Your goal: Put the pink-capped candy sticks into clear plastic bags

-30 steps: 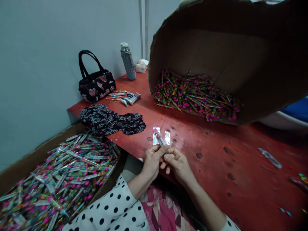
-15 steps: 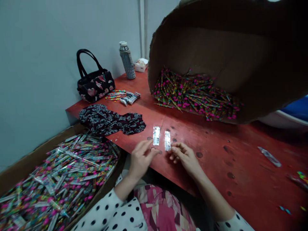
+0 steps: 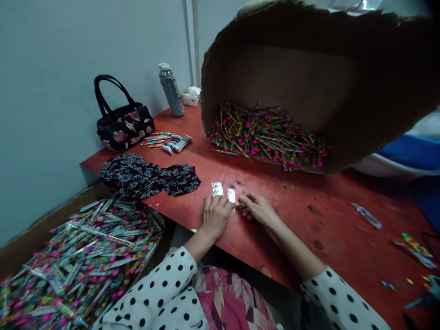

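Two small silvery packets lie side by side on the red table (image 3: 285,220) in the head view. My left hand (image 3: 217,215) rests palm down over the near part of the left packet (image 3: 217,189), and its fingertips reach the lower end of the right packet (image 3: 231,195). Just right of that packet is my right hand (image 3: 256,210), its fingers curled with thumb and index finger close together. Whether anything is between those fingertips is too small to tell.
A large cardboard box (image 3: 285,68) on its side holds many colourful sticks. Another box (image 3: 20,245) of wrapped sticks stands at lower left. A patterned cloth (image 3: 147,176), handbag (image 3: 125,128), flask (image 3: 172,94) and tissue box (image 3: 191,96) are at the back left.
My left hand has moved right and down onto the packets, covering part of them. My right hand stays beside the right packet. The whole view has shifted slightly.
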{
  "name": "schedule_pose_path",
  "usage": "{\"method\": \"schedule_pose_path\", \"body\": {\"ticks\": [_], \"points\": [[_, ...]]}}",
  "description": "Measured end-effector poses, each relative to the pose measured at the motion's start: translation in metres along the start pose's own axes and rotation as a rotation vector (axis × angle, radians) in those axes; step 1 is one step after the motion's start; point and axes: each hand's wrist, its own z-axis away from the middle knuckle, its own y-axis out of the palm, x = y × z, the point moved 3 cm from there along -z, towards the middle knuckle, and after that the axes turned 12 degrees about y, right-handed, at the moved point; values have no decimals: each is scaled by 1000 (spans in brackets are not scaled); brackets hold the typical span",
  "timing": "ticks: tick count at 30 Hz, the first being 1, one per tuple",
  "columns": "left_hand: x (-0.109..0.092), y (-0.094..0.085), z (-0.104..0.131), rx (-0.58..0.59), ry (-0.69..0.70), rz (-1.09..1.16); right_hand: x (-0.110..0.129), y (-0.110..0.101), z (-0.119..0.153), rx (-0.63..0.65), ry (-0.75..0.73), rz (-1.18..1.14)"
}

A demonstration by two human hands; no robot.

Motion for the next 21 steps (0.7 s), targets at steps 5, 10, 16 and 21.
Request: {"method": "schedule_pose_path", "body": {"ticks": [5,10,16,21], "points": [[-5,-13,4,-184,41,278,5,11,-7,75,13,-219],[0,-18,4,-203,-236,517,23,4,0,-20,-83,-329],[7,-3,-1,-42,-585,1112,40,11,1,35,-134,-206],[13,2,4,-129,-906,1373,58,15,-25,106,-188,41]]}}
